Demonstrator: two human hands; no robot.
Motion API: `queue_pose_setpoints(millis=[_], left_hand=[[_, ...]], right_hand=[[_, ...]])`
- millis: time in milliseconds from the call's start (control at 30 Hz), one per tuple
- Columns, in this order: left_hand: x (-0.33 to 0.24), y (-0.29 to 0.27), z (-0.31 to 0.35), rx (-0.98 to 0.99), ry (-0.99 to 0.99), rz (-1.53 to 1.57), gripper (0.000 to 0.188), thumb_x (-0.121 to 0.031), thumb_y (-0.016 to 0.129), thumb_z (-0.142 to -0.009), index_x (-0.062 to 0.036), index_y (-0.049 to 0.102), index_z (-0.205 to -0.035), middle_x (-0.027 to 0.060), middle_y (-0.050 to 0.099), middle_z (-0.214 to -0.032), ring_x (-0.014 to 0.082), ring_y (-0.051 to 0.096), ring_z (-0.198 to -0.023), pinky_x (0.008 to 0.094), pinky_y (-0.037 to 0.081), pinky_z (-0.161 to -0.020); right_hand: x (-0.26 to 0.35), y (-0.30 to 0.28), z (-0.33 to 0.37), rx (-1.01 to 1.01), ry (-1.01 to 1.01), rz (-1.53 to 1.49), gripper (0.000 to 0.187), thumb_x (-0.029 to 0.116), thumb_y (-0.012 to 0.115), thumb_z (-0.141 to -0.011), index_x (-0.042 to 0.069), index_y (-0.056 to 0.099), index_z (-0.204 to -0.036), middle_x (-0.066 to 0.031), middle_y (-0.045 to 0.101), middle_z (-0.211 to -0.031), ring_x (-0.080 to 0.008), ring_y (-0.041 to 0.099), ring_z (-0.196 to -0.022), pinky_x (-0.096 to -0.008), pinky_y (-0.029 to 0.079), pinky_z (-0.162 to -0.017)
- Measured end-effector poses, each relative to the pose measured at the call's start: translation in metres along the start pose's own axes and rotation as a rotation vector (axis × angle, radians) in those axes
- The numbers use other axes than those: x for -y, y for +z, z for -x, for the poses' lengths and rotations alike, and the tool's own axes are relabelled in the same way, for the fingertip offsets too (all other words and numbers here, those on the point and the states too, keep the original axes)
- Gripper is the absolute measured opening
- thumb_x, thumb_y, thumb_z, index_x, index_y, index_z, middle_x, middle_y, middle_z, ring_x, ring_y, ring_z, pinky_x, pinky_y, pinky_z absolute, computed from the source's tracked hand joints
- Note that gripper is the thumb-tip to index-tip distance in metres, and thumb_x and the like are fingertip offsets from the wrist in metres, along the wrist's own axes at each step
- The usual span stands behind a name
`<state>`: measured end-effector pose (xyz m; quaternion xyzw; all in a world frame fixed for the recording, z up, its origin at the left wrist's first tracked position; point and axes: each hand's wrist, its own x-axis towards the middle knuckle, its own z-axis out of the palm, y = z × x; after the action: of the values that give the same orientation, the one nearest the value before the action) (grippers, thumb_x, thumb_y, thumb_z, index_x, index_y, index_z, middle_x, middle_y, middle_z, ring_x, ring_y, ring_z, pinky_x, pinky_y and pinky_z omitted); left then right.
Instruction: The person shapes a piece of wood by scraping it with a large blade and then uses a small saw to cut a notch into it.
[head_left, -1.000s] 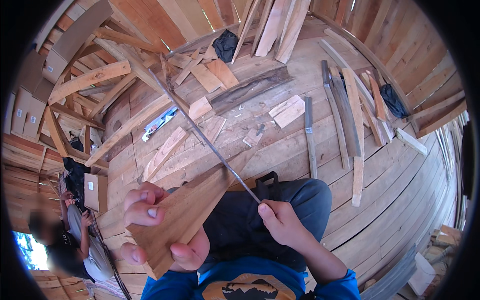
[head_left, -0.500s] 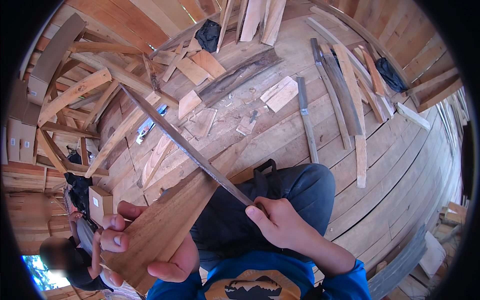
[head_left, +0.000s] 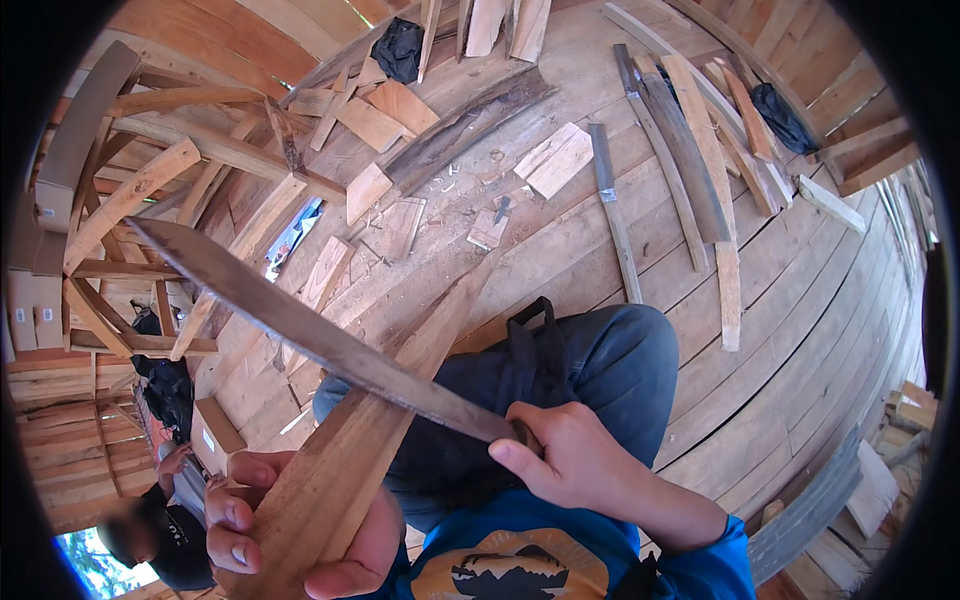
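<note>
A: What's in frame, big stuff first?

B: Plank floor (head_left: 800, 300), curved boards running everywhere, well beyond both hands. Loose timber on it: long slats (head_left: 700, 150) far out past the right-hand fingers, a dark rough slab (head_left: 465, 125) and short offcuts (head_left: 555, 160) far ahead of the blade tip side. Curved wooden frames (head_left: 130, 200) stacked out beyond the left-hand fingers.

A: And the work piece?

B: Long tapered wood plank (head_left: 370, 430). Near end sits in the left hand (head_left: 300, 530), far end runs up and away toward the offcuts, narrowing as it goes. It lies over the person's lap, dark trousers under it.

A: Left-hand fingers?

B: Clamped on the plank's near end. Fingers (head_left: 228, 515) curl over the left edge, thumb wraps the underside on the right.

A: Tool?

B: Long dark machete blade (head_left: 300, 325). Runs from the right hand (head_left: 565, 460) up and to the left, crossing over the plank just ahead of the left-hand fingers. Whether the edge touches the wood there, can't tell.

A: Right-hand fingers?

B: Closed tight round the machete handle; handle itself is mostly hidden inside the fist.

A: Anyone else?

B: Another person (head_left: 165, 510) low down, just left of the left-hand fingers, partly cut off by the rim.
</note>
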<state>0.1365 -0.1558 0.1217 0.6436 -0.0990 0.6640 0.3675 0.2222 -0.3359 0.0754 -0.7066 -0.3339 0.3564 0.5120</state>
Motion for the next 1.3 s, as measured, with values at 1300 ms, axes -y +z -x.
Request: queue_pose_setpoints(millis=[1300], left_hand=[[-0.002,0.002,0.004,-0.117,0.047,-0.026,0.037,-0.027,0.064,-0.084,-0.0344,0.055,-0.119,0.0014,0.048,-0.115,0.0224,0.044,-0.106,0.0432,0.029,-0.096]], right_hand=[[-0.019,-0.008,-0.017,-0.018,0.077,0.175,0.050,0.046,0.059,-0.093,-0.001,0.057,-0.076,-0.0161,0.055,-0.054,-0.0360,0.061,-0.053,-0.0413,0.049,-0.050]])
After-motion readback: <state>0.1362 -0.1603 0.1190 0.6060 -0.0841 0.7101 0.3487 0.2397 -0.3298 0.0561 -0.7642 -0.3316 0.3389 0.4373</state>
